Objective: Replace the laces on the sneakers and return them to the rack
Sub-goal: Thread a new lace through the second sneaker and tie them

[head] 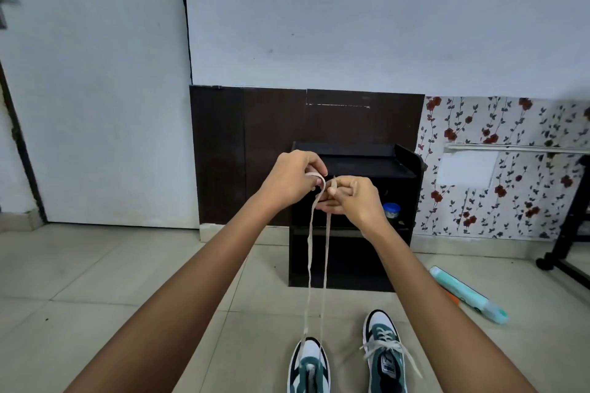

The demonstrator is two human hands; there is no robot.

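Observation:
Two white, green and black sneakers stand on the tiled floor at the bottom. From the left sneaker [309,367] a beige lace [309,265] runs up in two strands to my raised hands. My left hand [292,179] pinches one strand, which loops over its fingers. My right hand [349,198] pinches the other strand's end just beside it. The right sneaker [384,354] is laced, its lace tied in a bow. Behind my hands stands the low black shoe rack [402,188].
A blue-lidded jar [392,210] sits on the rack's shelf. A mint-green tube [467,295] lies on the floor to the right, near a black stand's wheeled foot [562,260]. A white door [95,89] is at the left, dark panelling behind the rack.

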